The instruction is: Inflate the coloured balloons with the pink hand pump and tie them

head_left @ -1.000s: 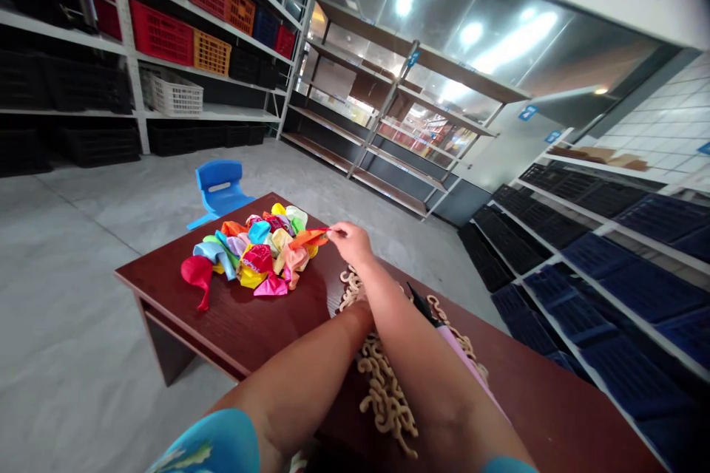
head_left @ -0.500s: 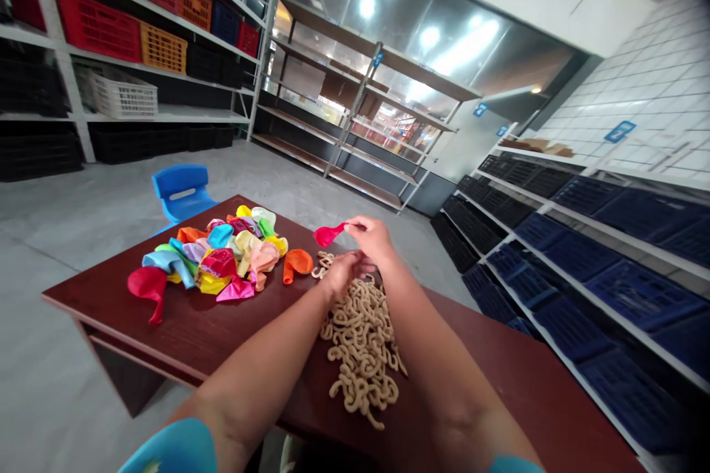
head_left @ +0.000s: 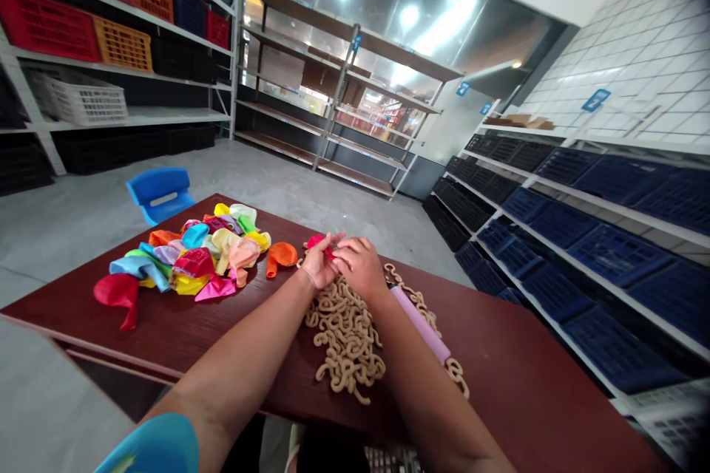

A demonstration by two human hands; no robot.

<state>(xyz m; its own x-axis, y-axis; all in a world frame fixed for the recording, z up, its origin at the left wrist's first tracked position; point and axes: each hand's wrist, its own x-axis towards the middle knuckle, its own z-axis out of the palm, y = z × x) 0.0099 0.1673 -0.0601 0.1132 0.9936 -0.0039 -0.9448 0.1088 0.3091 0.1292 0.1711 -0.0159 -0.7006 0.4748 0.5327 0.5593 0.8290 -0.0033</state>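
Note:
Above the far end of a heap of tan curly snack-like pieces (head_left: pixel 345 336), my two hands meet around a limp red balloon (head_left: pixel 316 241). My left hand (head_left: pixel 320 266) is on its left side, palm turned up, with the fingers partly curled against it. My right hand (head_left: pixel 359 264) pinches the balloon near its neck, back of the hand upward; its fingertips cover that part. Left of my hands lies a single orange balloon (head_left: pixel 284 254). Farther left is a pile of uninflated balloons (head_left: pixel 194 264) in many colours.
Right of my right forearm, a lilac cylinder (head_left: pixel 422 325) with a dark end lies on the brown table (head_left: pixel 515 355), curly pieces beside it. A blue chair (head_left: pixel 160 196) stands beyond the table's left side. Racks of dark crates (head_left: pixel 607 225) line the right wall.
My right hand has brought the red balloon down and toward me to my left hand, which now touches it. The camera has shifted right, and the lilac cylinder has come into view.

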